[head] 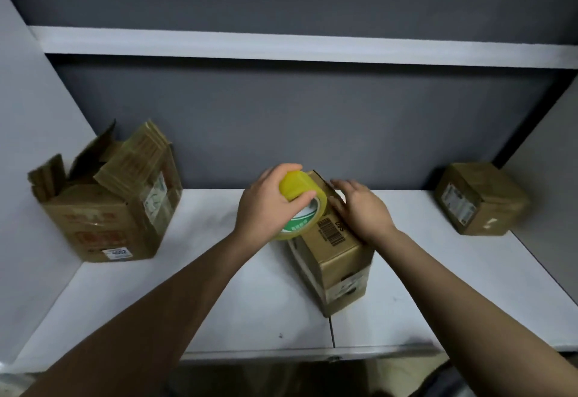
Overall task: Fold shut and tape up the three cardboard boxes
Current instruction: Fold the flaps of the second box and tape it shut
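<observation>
Three cardboard boxes on white counter (pixel 219 303), against dark grey back wall (pixel 281 121). Middle box (pixel 339 259) directly under both hands, top flaps folded down, barcode label facing up, printed label on near side face. Left hand (pixel 266 209): grip curled round yellow tape roll (pixel 301 202), thumb over roll's near edge, fingers over its far top. Roll tilted, lower edge touching left part of box top; green-and-white core label facing camera. Right hand (pixel 362 206): grip wide, fingers straight, palm pressed flat on right part of box top, just right of roll. Fingertips pointing to far edge of box. Cannot tell whether any tape strip already on seam; blurred and partly hidden by hands.

Open box (pixel 103 224) well left of left-hand grip, near left side wall (pixel 34 115). Flaps up and ragged, one tall flap leaning right, labels on front and right faces. Closed box (pixel 481 201) well right of right-hand grip, in far right corner of counter, flaps down, white label on left-facing side. White shelf (pixel 297 48) above and beyond both hands. Seam in counter running from under middle box to near edge.
</observation>
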Demonstrator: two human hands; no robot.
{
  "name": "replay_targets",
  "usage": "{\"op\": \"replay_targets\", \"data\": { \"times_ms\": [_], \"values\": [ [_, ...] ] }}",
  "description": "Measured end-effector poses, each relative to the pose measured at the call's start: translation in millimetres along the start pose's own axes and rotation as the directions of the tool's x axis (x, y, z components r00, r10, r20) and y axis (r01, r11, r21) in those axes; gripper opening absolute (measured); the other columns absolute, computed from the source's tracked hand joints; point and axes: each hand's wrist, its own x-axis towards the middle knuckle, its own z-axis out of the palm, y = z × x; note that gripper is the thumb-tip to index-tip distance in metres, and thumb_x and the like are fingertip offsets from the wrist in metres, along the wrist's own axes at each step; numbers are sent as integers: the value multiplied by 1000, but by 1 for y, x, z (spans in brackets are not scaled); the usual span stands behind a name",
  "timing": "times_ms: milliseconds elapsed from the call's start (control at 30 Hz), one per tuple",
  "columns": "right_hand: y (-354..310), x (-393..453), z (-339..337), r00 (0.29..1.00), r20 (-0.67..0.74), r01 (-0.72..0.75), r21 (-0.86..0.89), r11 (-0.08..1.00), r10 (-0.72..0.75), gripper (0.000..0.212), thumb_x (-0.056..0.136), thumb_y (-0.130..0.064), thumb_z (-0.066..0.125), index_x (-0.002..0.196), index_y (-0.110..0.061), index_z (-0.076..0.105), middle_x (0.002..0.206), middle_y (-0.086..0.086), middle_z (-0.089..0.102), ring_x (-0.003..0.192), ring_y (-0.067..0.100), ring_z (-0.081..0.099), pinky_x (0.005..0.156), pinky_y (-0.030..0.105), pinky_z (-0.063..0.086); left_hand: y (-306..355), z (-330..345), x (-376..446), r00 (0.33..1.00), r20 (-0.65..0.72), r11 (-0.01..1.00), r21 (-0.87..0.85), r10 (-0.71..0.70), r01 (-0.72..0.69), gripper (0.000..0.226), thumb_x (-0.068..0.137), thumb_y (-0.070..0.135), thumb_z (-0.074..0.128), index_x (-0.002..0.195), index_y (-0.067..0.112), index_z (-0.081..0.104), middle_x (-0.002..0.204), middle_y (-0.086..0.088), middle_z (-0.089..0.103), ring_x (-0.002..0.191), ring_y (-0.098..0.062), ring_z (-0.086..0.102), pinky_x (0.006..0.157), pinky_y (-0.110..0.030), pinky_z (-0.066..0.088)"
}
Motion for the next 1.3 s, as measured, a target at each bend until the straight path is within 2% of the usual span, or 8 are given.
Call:
{"op": "replay_targets", "data": {
  "times_ms": [100,267,400,500,567,767,1000,1300],
  "values": [
    [7,-18,8,988,22,155,-53,987,-154,56,95,-18,45,149,-15,30,150,11,37,134,27,38,106,34,32,16,20,12,1000,-6,998,56,-13,13,50,73,49,73,118,33,57,118,8,61,109,-17,56,86,-28,42],
    [14,-26,10,982,141,118,33,993,-121,85,90,-64,40,154,-17,8,161,0,13,148,11,8,121,34,10,15,33,21,997,74,997,-76,5,0,50,79,42,72,123,28,52,121,5,60,112,-16,55,92,-28,44],
    [22,-24,6,977,197,79,46,996,-87,99,82,-76,42,154,-19,5,162,-2,10,148,8,3,121,32,6,3,28,13,976,156,974,-194,149,-118,56,87,37,66,135,36,38,134,12,50,119,-6,49,95,-22,40],
    [22,-24,7,973,214,84,29,996,-89,100,81,-77,41,154,-20,5,162,-2,8,148,8,1,121,32,5,2,22,18,960,183,974,-120,214,-194,43,87,39,64,122,36,40,117,16,51,100,0,49,77,-10,36],
    [21,-24,10,970,224,93,6,996,-92,101,81,-78,40,155,-19,3,162,-2,5,148,8,-1,121,32,5,4,16,26,949,233,977,-42,212,-208,35,86,44,63,113,38,41,105,16,52,86,-1,48,69,-14,36],
    [42,-22,-1,958,285,1,38,999,-12,97,74,-85,30,153,-35,6,162,-5,-2,148,9,-3,118,29,-1,-22,-21,33,845,528,899,325,86,-294,32,80,59,59,106,45,47,109,9,58,94,-15,55,76,-32,46],
    [33,-21,9,962,268,51,5,999,-51,107,60,-94,17,152,-40,9,162,-5,-3,148,9,-4,119,31,0,-54,-19,11,843,538,957,251,-15,-144,32,85,47,62,114,36,51,112,6,59,95,-15,59,75,-27,50],
    [32,-20,13,961,266,88,-53,995,-71,85,82,-80,34,152,-41,8,162,-5,-3,148,10,-5,118,31,0,-73,20,-10,855,517,955,271,-43,-116,29,88,47,57,111,34,44,111,0,58,95,-18,59,76,-31,54]
  ]
}}
